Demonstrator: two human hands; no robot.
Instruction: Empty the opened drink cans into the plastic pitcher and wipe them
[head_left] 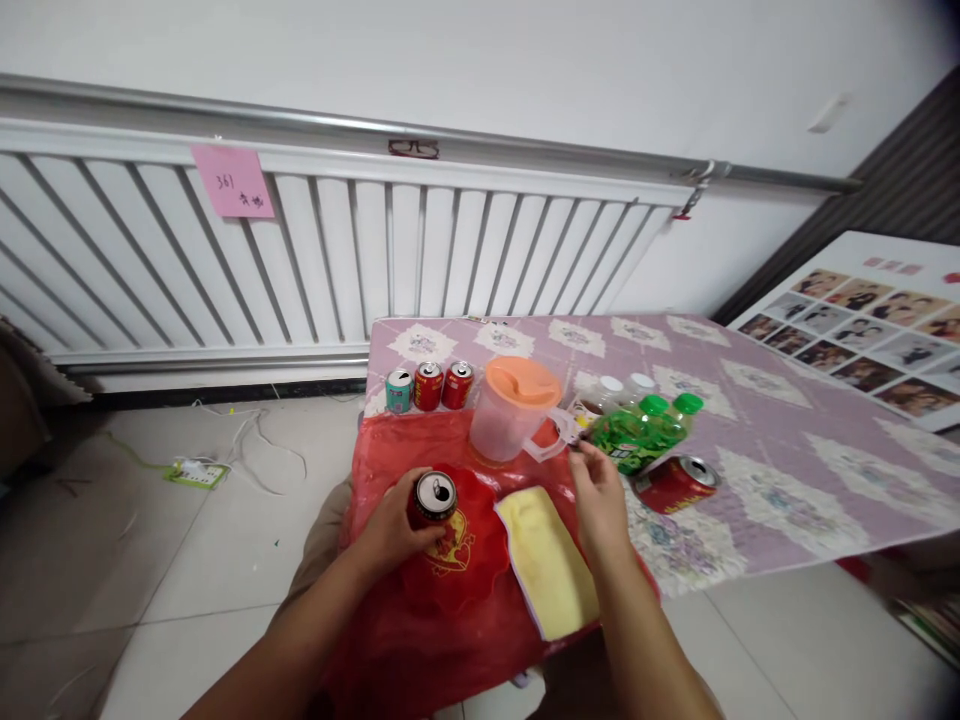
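My left hand (390, 528) grips an upright red drink can (434, 497) over a red plastic bag (390, 470) on the table's near left corner. My right hand (600, 495) hovers with fingers apart beside the handle of a clear pitcher with an orange lid (516, 408), close to two green bottles (637, 432). A folded yellow cloth (551, 560) lies between my hands.
Three cans (428, 386) stand in a row at the table's far left. A red can (677, 482) lies on its side right of the green bottles. The purple patterned tablecloth (787, 430) stretches right. A white radiator (300, 260) and a power strip (196, 470) are to the left.
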